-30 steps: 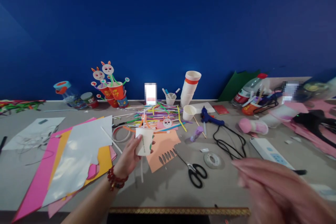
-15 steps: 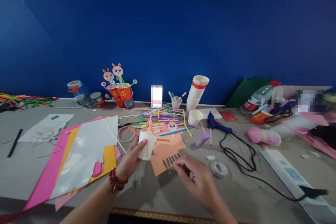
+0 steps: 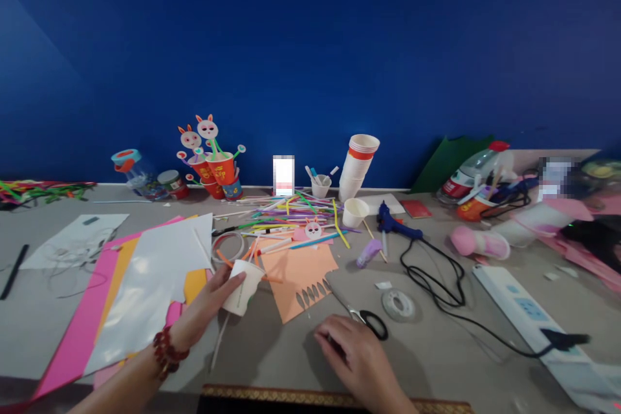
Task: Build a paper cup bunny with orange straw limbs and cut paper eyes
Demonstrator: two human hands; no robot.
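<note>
My left hand (image 3: 213,294) is wrapped round a white paper cup (image 3: 242,288) tilted to one side. Orange strips (image 3: 226,257) and whitish sticks stand out around its rim, and a thin pale stick (image 3: 219,343) shows below it. My right hand (image 3: 354,352) is low over the table with its fingers curled in; whether anything is inside them is hidden. Just beyond it lie scissors (image 3: 371,323) with black handles. Between the hands and farther back is an orange paper sheet (image 3: 295,268), with a row of dark leaf-shaped marks or cut-outs along its near edge.
Coloured sticks (image 3: 295,213) lie piled behind the sheet. A stack of paper cups (image 3: 358,168), a blue glue gun (image 3: 398,226) with its black cord and clear tape (image 3: 398,304) stand right of centre. A power strip (image 3: 528,317) is at right, coloured paper (image 3: 145,284) at left.
My left hand has moved left and down with the cup, which tilts more. My right hand has dropped toward the table's near edge, uncovering the scissors. The view has shifted slightly.
</note>
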